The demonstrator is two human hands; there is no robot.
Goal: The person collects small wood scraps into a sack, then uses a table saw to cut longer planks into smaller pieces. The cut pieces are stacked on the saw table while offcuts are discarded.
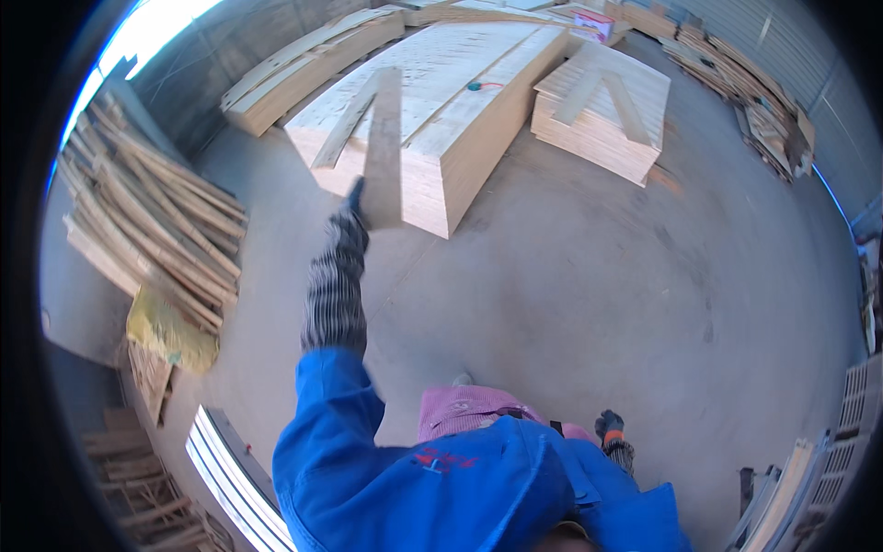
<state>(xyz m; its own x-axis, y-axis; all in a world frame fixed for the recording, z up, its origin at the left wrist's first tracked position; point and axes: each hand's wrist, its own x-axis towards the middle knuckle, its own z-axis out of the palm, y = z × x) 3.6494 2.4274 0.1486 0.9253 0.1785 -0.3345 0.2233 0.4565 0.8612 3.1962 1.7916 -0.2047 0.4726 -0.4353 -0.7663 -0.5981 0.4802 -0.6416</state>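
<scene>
My left arm reaches forward, in a striped dark sleeve cover. My gloved left hand (354, 204) is closed at the left edge of a long grey-brown board (384, 147), which slopes down past the front edge of a big stack of plywood sheets (478, 138). A second narrow strip of wood (348, 121) lies slantwise on the stack beside it. Farther back on the stack is a small teal thing (475, 86) with a red part. My right hand (609, 426), in a dark glove with an orange band, hangs low at my side, fingers curled, with nothing visible in it.
A smaller plywood stack (598, 129) with two strips stands to the right. Long curved timbers (156, 212) lean at the left, beside a yellow sack (170, 331). White-striped lengths (239, 478) lie lower left. Scrap boards (745, 101) are piled at the far right.
</scene>
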